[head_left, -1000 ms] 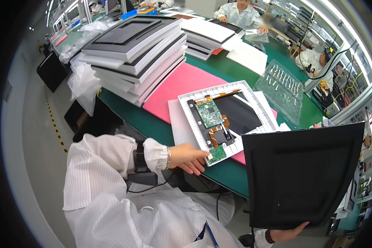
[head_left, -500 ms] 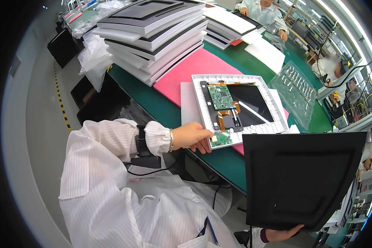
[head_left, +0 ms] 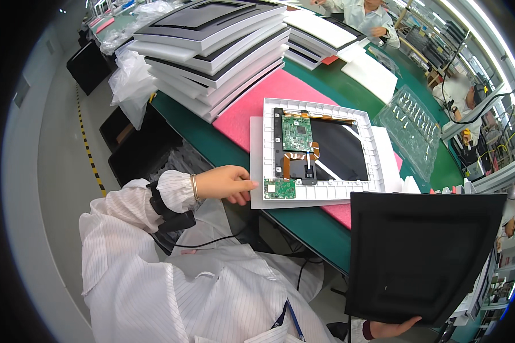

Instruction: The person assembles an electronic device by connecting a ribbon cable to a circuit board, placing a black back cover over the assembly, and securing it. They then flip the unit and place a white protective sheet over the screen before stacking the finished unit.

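A white plastic display housing (head_left: 374, 150) lies open side up on a white sheet (head_left: 256, 157). Inside it are a green circuit board (head_left: 297, 133), a smaller green board (head_left: 281, 190) at the near left corner, orange flex cables and a dark screen panel (head_left: 340, 150). Just left of the near left corner is my left hand (head_left: 226, 183), empty, its thumb stretched toward the housing and the other fingers loosely bent. At the lower right my right hand (head_left: 392, 328) grips the bottom edge of a large black panel (head_left: 423, 257), held upright; part of that hand is hidden behind it.
Tall stacks of grey-and-white housings (head_left: 212, 34) stand at the far left on pink foam (head_left: 240, 108). A clear plastic tray (head_left: 409, 128) with rows of small parts lies to the right on the green table (head_left: 206, 134). A co-worker (head_left: 366, 17) sits across the table.
My left hand has let go of the housing's near left corner and moved left. The housing has turned and now sits squarer on the white sheet. The black panel has shifted slightly right and down.
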The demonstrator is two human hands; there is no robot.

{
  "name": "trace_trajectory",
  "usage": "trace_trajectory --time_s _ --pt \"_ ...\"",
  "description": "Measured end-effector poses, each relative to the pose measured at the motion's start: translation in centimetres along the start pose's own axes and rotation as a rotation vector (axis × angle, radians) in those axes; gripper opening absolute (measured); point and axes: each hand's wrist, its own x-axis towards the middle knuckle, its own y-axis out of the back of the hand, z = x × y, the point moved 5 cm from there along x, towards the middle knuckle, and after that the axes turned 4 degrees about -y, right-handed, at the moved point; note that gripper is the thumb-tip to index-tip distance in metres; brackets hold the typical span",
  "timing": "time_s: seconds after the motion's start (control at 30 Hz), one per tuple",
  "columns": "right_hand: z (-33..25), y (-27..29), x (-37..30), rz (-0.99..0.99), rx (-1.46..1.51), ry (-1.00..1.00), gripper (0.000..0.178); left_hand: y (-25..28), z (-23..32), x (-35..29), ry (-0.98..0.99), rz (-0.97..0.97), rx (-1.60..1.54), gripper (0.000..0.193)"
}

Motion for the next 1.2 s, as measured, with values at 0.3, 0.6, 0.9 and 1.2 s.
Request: trace_trajectory --time_s 0.3,0.6,0.9,1.2 --pt "0.6 0.8 0.5 0.132 0.022 -0.199 0.086 -4.0 1.1 1.5 -0.148 -0.109 -0.952 0.048" --pt "2.3 2.1 -0.1 0.208 0.667 -0.541 0.059 -2.9 4.2 0.7 -0.298 -0.016 -0.934 0.057" --pt "1.7 2.9 0.7 0.222 0.568 -0.51 0.06 1.3 2.2 2.1 -0.455 -0.189 -1.035 0.059" --pt "-3.4 1.5 3.5 0.076 -0.104 -0.222 0.084 4.2 5.0 8.4 -0.428 -0.29 -0.98 0.051"
